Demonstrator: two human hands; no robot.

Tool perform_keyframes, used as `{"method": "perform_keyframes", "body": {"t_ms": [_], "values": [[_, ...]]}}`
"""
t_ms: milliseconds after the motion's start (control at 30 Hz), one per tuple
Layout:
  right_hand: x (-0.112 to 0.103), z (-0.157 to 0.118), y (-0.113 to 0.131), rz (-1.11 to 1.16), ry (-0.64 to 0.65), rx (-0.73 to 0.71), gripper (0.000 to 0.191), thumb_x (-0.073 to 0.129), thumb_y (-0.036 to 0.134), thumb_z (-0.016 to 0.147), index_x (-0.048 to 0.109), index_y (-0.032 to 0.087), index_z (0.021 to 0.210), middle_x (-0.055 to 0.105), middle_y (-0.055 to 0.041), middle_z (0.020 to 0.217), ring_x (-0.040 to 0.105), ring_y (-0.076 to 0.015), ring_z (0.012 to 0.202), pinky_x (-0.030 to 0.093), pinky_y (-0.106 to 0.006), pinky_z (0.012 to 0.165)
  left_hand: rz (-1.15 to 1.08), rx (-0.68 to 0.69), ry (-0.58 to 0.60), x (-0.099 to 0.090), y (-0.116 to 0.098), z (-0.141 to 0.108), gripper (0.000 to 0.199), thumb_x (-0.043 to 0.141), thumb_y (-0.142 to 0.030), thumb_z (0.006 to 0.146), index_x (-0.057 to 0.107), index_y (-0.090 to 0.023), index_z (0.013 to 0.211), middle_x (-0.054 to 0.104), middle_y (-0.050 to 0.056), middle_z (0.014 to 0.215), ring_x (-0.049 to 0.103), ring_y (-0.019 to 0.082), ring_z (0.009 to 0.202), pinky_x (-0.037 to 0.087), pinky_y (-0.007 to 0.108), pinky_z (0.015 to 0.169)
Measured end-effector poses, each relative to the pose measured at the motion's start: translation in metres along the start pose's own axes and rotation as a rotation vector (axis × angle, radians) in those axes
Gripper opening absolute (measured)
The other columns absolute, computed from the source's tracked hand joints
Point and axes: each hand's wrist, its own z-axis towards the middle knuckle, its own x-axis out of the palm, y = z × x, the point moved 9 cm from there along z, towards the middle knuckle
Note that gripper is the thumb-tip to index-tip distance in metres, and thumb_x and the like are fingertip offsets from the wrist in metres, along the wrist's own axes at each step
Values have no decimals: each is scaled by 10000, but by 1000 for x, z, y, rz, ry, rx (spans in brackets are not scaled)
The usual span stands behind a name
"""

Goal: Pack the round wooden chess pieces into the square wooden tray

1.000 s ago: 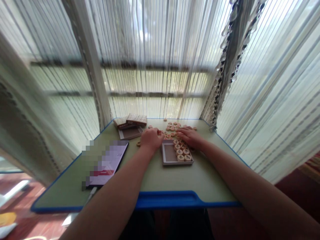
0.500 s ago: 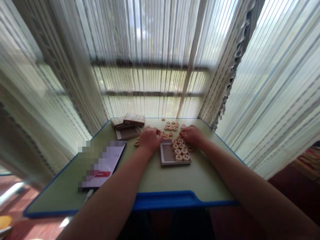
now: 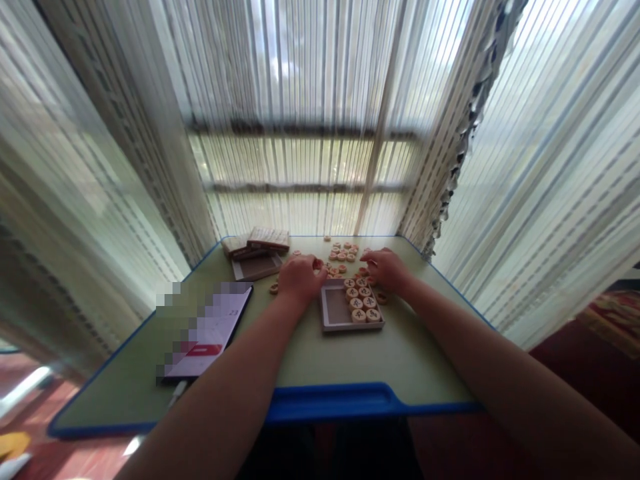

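Left hand [image 3: 301, 280] is palm down near the far edge of the green table top [image 3: 305, 353], fingers curled over. A reddish xiangqi piece [image 3: 318, 264] sits right at its fingertips; can't tell if it's pinched or only touched. Right hand [image 3: 390, 270] is also palm down, fingers angled down over loose pieces just past the far right corner of the shallow tray [image 3: 327, 313]; can't tell if it's holding anything. Hands are apart, not touching.

Tray sits mid-table, between the hands but nearer the right one. Round wooden pieces lie flat in rows along its right side, dark characters facing up. Loose pile [image 3: 343, 253] lies toward the far edge, beyond the tray. One stray piece [image 3: 273, 288] lies just left of the left hand, another [image 3: 381, 298] just off the tray's right wall.

Forearms come in over the blue near edge [image 3: 325, 400]. Wooden boxes [image 3: 267, 239] are stacked toward the far left corner, with a box tray [image 3: 253, 268] beside them. Phone [image 3: 210, 327] lies near the left edge, screen pixelated.
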Motion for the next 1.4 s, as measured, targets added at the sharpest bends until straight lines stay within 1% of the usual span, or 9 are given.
{"method": "perform_keyframes", "body": {"t_ms": [67,267,600,733,933,1067,1167,1300,1400], "values": [[-3,-1,0,-17,9,3,308,452,149,774,675,192,982,674,-54,950,546,-200,900,399,-291,820,3,4,1,0,0,0,264,478,-377,767,647,-178,806,649,69,819,562,212,853,426,304,776],[4,-3,5,-33,116,-42,244,522,320,768,702,201,881,664,-67,987,564,-199,932,373,-302,877,-1,11,-12,-1,-1,0,264,469,-373,773,643,-177,803,646,74,831,560,207,851,423,305,781],[10,-2,6,-61,113,-77,292,480,356,824,706,194,914,666,-91,976,557,-206,969,323,-333,903,-8,-25,28,-1,0,-1,285,479,-396,767,653,-180,828,652,70,837,565,206,854,431,298,774],[7,-3,6,-79,86,-55,301,483,355,824,697,186,952,646,-118,1023,546,-222,976,323,-350,888,-8,-1,25,-1,-2,-2,292,469,-397,771,656,-179,823,652,72,819,568,206,831,431,302,765],[9,-2,2,-75,99,-53,290,519,390,799,711,189,882,653,-108,968,543,-225,956,327,-355,887,4,16,20,-1,-6,-1,290,467,-395,771,654,-177,808,653,69,810,568,204,829,428,296,760],[0,-1,-1,-10,20,-7,288,522,384,800,708,183,889,633,-107,993,525,-224,958,338,-346,889,29,-18,54,-1,-4,-2,311,462,-410,772,664,-180,831,660,75,828,572,208,853,428,298,763],[-13,-4,18,92,-32,-63,276,567,412,772,706,201,884,615,-95,1020,512,-228,972,345,-351,889,66,-97,70,-1,5,-2,354,438,-439,775,671,-178,830,663,93,822,587,226,817,435,315,710],[-26,-17,69,175,-9,-267,254,583,439,763,702,231,847,611,-73,1001,494,-227,968,337,-377,897,63,-205,28,-7,19,-1,416,396,-483,782,666,-176,857,662,106,818,598,249,802,431,328,668],[-28,-29,100,172,57,-366,257,570,433,775,705,227,848,613,-71,978,483,-226,936,366,-370,850,43,-227,2,-11,21,-2,404,403,-479,776,660,-181,866,663,97,811,599,247,807,425,321,665]]}}
